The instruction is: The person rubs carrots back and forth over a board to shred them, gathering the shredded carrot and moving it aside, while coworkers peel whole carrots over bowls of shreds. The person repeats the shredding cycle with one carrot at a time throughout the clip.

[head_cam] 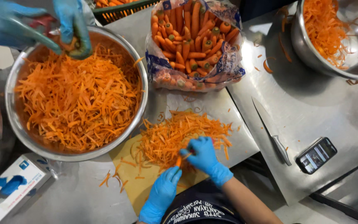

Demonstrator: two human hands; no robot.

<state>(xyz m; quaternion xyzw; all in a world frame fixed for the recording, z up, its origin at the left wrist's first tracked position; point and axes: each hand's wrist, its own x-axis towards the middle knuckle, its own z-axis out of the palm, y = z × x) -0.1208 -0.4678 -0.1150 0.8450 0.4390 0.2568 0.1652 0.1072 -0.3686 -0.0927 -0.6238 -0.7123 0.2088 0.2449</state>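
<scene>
Left hand [161, 195] and right hand [204, 157], both in blue gloves, pinch a small carrot stub [179, 161] between them, low over the yellow cutting board [139, 182]. Shredded carrot pile [179, 135] just beyond. Knife [271, 129] and phone [316, 155] lie apart on the steel desk [320, 103]. Another person's gloved hands [34, 25] over the big bowl [77, 91].

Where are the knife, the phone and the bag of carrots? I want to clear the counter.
knife [271, 131]: head view, middle of blade.
phone [316, 155]: head view, screen centre.
bag of carrots [195, 41]: head view, carrots inside.

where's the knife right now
In the head view the knife lies flat on the steel table, right of the shredded carrot pile and just left of the phone.
</scene>
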